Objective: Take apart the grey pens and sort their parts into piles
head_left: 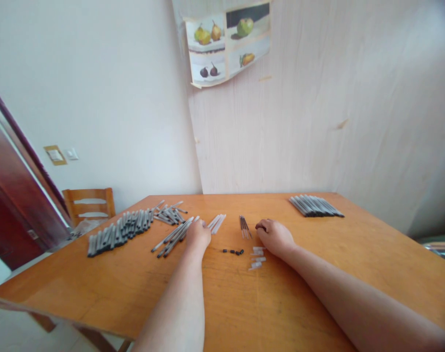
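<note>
White tubes (219, 224) left of refills (244, 226): probably light, stiff; pinch mid-length.
Left hand (199, 236), right hand (276, 237): grip opening and contents unclear.

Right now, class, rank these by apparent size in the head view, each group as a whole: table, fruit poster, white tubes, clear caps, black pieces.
1. Table
2. Fruit poster
3. White tubes and clear caps: too alike to rank
4. Black pieces

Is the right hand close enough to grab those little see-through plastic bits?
Probably yes. The right hand is right beside the see-through plastic bits, and nothing seems to block the way. I can't tell whether its fingers already hold something.
</note>
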Motion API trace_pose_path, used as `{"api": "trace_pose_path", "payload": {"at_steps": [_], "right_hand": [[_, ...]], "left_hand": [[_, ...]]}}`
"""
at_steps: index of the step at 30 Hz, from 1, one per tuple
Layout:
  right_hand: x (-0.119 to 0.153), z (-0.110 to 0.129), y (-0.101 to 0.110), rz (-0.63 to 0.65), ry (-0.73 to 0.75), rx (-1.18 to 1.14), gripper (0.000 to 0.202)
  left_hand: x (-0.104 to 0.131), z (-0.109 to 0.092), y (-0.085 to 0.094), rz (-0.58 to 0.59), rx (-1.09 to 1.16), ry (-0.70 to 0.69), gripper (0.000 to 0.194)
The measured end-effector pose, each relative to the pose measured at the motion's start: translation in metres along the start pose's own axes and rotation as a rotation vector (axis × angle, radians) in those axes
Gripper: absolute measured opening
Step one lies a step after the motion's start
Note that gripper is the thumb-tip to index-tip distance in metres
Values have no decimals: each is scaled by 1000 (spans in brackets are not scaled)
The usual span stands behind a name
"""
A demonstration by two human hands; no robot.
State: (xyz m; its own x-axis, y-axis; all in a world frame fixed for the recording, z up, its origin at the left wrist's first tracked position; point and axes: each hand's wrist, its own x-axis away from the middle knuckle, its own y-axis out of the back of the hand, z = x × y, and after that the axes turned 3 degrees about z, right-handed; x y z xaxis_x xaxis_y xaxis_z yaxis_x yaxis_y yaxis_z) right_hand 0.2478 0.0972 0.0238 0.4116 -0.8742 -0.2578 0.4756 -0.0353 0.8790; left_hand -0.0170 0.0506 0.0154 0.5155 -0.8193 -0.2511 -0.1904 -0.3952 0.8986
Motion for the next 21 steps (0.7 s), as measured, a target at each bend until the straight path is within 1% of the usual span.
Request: {"api": "trace_pose_path", "payload": {"at_steps": [3, 6, 10, 13, 15, 21], "right_hand": [[0, 0, 0, 7, 4, 4, 31], [0, -1, 0, 5, 6, 8, 31], [0, -2, 0, -5, 12, -6, 31], [1, -2, 0, -13, 18, -12, 31], [1, -3, -1, -13, 17, -12, 30], [0, -4, 0, -3, 21, -18, 30]], "left_hand": [[2, -2, 4, 1, -2, 22, 24], [8, -6, 13, -16, 6, 116, 26], [16, -10, 25, -113, 6, 265, 33], [17, -9, 28, -160, 3, 338, 34], [17, -7, 28, -173, -3, 358, 34], [17, -3, 23, -182, -33, 354, 34]]}}
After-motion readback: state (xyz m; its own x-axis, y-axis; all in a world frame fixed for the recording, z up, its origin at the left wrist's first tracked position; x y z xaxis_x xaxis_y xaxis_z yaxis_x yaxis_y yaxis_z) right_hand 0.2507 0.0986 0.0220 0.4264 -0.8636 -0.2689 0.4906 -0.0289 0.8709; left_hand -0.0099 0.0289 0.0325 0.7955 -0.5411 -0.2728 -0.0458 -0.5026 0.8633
